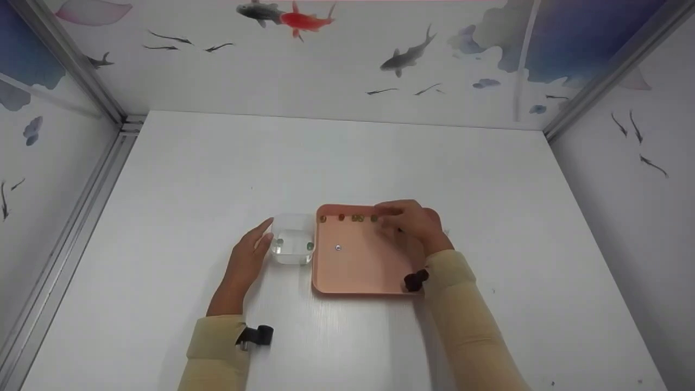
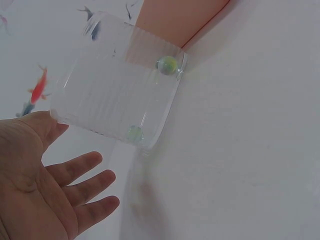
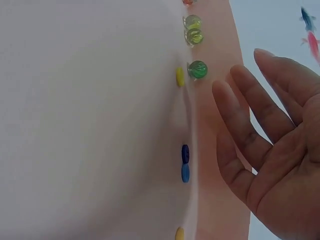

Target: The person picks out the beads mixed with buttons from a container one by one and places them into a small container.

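Observation:
My left hand [image 1: 245, 263] is at the left side of a clear plastic box [image 1: 293, 239], one digit at its corner and the other fingers loosely extended. Inside the box lie two greenish marbles, one of them a green-yellow marble [image 2: 167, 65]. Over the far edge of a pink tray [image 1: 353, 277], my right hand [image 1: 411, 221] has its fingers spread and slightly bent, with nothing between them. Just beside its fingertips sits a green marble [image 3: 198, 69]. Along the same tray wall are yellow-green marbles [image 3: 194, 36], a reddish marble [image 3: 188, 2], a yellow disc [image 3: 180, 77] and blue discs [image 3: 185, 154].
A small pale round piece [image 1: 338, 247] lies on the tray floor, left of centre. The box stands against the tray's left side on a white table [image 1: 217, 163]. Printed panels with fish enclose the table at the back and sides.

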`<action>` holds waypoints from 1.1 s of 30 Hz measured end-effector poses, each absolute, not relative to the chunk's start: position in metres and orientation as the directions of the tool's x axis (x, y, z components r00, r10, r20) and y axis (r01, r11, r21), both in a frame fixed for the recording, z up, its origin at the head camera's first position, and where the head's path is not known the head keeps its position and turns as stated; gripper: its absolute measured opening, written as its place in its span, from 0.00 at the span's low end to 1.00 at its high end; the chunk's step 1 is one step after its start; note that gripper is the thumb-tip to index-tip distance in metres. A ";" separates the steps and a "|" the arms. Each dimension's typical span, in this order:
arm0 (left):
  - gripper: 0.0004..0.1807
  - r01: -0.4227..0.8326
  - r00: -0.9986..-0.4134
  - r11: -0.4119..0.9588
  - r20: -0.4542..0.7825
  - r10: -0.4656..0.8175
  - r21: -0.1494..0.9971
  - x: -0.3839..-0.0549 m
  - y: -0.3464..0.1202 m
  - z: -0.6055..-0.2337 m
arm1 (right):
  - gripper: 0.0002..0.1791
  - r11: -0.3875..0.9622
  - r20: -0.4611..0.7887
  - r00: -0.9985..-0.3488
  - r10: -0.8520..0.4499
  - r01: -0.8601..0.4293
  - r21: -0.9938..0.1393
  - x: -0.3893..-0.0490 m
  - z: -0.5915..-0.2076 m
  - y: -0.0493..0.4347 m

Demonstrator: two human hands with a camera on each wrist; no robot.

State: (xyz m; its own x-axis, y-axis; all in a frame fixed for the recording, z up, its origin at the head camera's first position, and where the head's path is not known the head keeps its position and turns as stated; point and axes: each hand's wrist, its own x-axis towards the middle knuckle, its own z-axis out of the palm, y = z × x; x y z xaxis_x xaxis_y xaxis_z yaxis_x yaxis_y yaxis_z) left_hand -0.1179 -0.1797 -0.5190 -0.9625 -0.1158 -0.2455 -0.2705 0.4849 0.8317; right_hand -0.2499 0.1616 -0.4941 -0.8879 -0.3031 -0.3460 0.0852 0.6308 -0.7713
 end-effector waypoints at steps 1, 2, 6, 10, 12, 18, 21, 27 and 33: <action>0.27 -0.271 -0.962 0.482 -0.246 -0.115 0.833 -0.118 -0.180 -0.519 | 0.21 0.623 -0.343 -0.883 -0.320 0.077 -0.779 -0.250 -0.495 0.161; 0.26 -0.269 -0.963 0.480 -0.245 -0.113 0.835 -0.118 -0.180 -0.519 | 0.21 0.614 -0.339 -0.879 -0.336 0.069 -0.786 -0.250 -0.496 0.161; 0.26 -0.267 -0.964 0.477 -0.240 -0.118 0.837 -0.118 -0.180 -0.520 | 0.22 0.626 -0.342 -0.875 -0.342 0.058 -0.777 -0.249 -0.496 0.159; 0.26 -0.266 -0.964 0.476 -0.236 -0.124 0.838 -0.117 -0.180 -0.521 | 0.20 0.645 -0.346 -0.879 -0.327 0.059 -0.762 -0.249 -0.496 0.157; 0.26 -0.269 -0.963 0.474 -0.238 -0.127 0.838 -0.117 -0.180 -0.521 | 0.20 0.656 -0.354 -0.879 -0.319 0.065 -0.752 -0.248 -0.496 0.156; 0.26 -0.270 -0.963 0.474 -0.238 -0.128 0.838 -0.118 -0.180 -0.521 | 0.18 0.731 -0.398 -0.882 -0.253 0.095 -0.675 -0.247 -0.495 0.151; 0.26 -0.268 -0.963 0.478 -0.238 -0.125 0.837 -0.118 -0.180 -0.521 | 0.18 0.745 -0.421 -0.879 -0.226 0.122 -0.655 -0.246 -0.494 0.149; 0.27 -0.270 -0.963 0.479 -0.240 -0.125 0.835 -0.118 -0.180 -0.520 | 0.17 0.753 -0.429 -0.877 -0.217 0.130 -0.646 -0.245 -0.494 0.146; 0.27 -0.266 -0.964 0.487 -0.239 -0.119 0.832 -0.118 -0.180 -0.519 | 0.20 0.703 -0.355 -0.881 -0.314 0.035 -0.710 -0.246 -0.497 0.148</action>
State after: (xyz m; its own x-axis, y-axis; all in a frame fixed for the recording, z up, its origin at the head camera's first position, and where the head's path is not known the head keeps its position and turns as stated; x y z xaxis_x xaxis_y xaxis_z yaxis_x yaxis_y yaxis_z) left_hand -0.1179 -0.1801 -0.5192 -0.9638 -0.1186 -0.2389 -0.2661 0.4866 0.8321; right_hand -0.2457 0.1477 -0.4966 -0.8808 -0.3137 -0.3546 0.0353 0.7034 -0.7099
